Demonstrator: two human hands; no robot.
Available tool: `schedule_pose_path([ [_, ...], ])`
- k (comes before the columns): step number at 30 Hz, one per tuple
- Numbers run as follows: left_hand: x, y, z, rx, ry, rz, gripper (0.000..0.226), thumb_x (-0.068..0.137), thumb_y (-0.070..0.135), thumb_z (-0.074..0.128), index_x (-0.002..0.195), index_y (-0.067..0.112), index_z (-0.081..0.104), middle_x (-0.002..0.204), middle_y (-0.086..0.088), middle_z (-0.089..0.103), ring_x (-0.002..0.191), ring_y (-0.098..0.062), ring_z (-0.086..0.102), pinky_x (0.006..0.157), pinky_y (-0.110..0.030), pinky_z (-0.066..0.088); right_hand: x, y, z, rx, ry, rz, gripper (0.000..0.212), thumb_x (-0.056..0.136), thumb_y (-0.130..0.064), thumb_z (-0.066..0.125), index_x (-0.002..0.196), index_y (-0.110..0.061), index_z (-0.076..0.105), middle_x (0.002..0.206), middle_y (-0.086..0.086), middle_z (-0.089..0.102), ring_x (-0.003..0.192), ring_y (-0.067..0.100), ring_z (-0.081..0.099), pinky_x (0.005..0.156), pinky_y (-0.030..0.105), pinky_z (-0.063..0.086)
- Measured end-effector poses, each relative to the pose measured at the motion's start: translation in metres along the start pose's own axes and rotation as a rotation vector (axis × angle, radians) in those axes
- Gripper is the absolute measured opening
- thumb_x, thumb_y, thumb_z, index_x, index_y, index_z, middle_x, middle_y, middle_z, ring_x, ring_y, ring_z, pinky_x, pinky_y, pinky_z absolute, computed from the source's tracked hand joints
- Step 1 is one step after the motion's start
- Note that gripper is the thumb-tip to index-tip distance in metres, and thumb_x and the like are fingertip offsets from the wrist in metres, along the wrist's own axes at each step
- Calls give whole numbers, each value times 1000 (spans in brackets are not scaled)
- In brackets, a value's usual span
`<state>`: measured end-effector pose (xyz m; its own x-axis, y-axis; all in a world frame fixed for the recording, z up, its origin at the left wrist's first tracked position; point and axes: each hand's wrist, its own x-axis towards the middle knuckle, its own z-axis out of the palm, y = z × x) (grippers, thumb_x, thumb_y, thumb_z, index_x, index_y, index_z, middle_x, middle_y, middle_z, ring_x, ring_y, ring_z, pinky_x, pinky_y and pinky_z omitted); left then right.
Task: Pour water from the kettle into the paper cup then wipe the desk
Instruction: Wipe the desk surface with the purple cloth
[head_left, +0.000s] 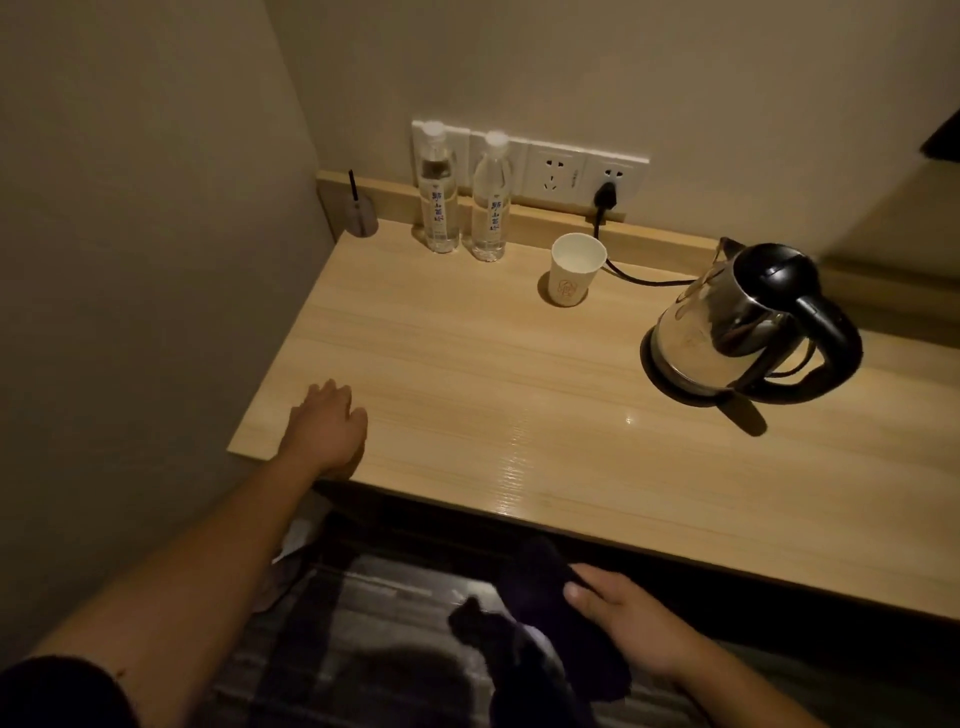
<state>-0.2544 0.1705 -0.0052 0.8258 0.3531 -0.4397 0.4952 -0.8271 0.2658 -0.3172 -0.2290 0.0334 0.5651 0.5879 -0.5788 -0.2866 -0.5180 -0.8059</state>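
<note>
A steel kettle (727, 332) with a black lid and handle stands on its base at the right of the wooden desk (493, 405). A white paper cup (574, 270) stands upright at the back, left of the kettle. My left hand (327, 426) rests palm down on the desk's front left corner, holding nothing. Below the desk's front edge, my right hand (623, 618) grips a dark cloth (540, 613) that hangs over the floor.
Two clear water bottles (439, 192) (490, 200) stand at the back by the wall sockets (550, 169). The kettle's black cord (639, 278) runs behind the cup to a plug. A small holder with a dark stick (360, 210) sits in the back left corner.
</note>
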Motion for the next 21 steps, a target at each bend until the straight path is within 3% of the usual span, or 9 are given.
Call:
schedule_pose_path([
  [3,-40,41,-9,-180,-104,152,54,102,37,41,149,13,33,158,-8,28,145,-25,24,114,-35,24,14,-49,-18,7,-111,35,24,99,-29,48,111,-19,67,101,3,73,90,15,69,77,24,50],
  [6,-74,81,-33,-365,-256,249,54,98,44,48,147,22,40,150,4,41,134,-14,42,101,-25,35,29,-94,-35,-136,-192,-34,24,98,-32,50,110,-21,67,103,3,73,94,22,69,80,27,51],
  [8,-90,100,-53,-344,-323,343,58,95,52,50,146,26,41,149,7,44,131,-8,44,105,-27,35,38,-122,-44,-231,-218,-107,22,96,-30,53,115,-27,65,105,-2,72,94,12,68,83,24,50],
  [11,-107,116,-74,-358,-423,417,70,87,52,63,146,23,40,144,4,50,128,-5,47,107,-26,37,47,-158,-53,-398,-181,-200,21,91,-31,61,112,-28,56,91,-9,65,75,-3,60,63,12,44],
  [13,-114,118,-87,-287,-396,443,70,81,47,72,142,24,45,135,5,57,118,-4,54,101,-23,41,50,-176,-58,-485,-162,-224,20,88,-36,63,102,-29,50,83,-9,61,67,1,56,56,14,40],
  [16,-116,111,-101,-112,-282,549,40,85,36,71,121,24,62,114,6,67,99,-6,60,89,-29,48,58,-193,-59,-575,-163,-257,21,84,-39,66,93,-32,48,83,-8,60,69,6,55,58,19,42],
  [18,-114,106,-110,-33,-241,590,25,88,32,66,112,23,64,107,6,67,94,-9,60,85,-31,49,63,-200,-58,-653,-163,-273,22,82,-36,68,94,-30,49,85,-9,59,72,6,54,61,21,42],
  [21,-104,94,-120,113,-185,633,23,91,34,61,112,25,63,105,6,63,93,-12,56,81,-34,48,74,-202,-59,-819,-143,-282,24,82,-33,65,101,-28,53,93,-8,61,81,8,56,67,23,44],
])
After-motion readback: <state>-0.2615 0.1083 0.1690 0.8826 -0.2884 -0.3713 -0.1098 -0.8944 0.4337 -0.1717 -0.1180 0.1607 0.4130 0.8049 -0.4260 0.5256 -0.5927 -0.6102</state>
